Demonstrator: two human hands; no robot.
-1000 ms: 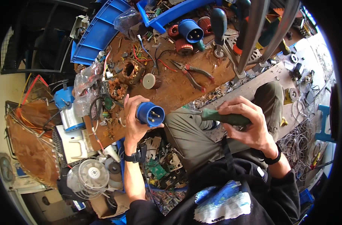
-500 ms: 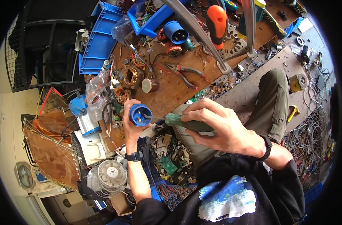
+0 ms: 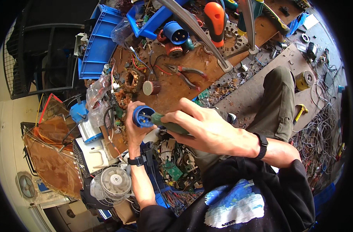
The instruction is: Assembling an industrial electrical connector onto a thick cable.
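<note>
My left hand (image 3: 133, 131) is wrapped round a blue industrial plug (image 3: 136, 117), its open end with metal pins tilted toward my right side. My right hand (image 3: 207, 127) grips a screwdriver (image 3: 158, 119) by its green handle. The shaft reaches into the mouth of the plug among the pins; the very tip is hidden inside. Beyond the hands, a copper-wound motor rotor (image 3: 151, 88) and red-handled pliers (image 3: 187, 75) lie on the brown wooden board (image 3: 165, 98).
Another blue plug (image 3: 176, 33) sits among coils at the back. Metal legs (image 3: 201, 34) stand over the board beside an orange-handled tool (image 3: 215, 21). Circuit boards (image 3: 172, 170) fill the space below my hands. A fan (image 3: 115, 179) is at lower left; tangled cables (image 3: 314, 135) lie right.
My right hand has moved left with the screwdriver, whose shaft now goes deeper into the plug. The left hand still holds the plug in nearly the same place.
</note>
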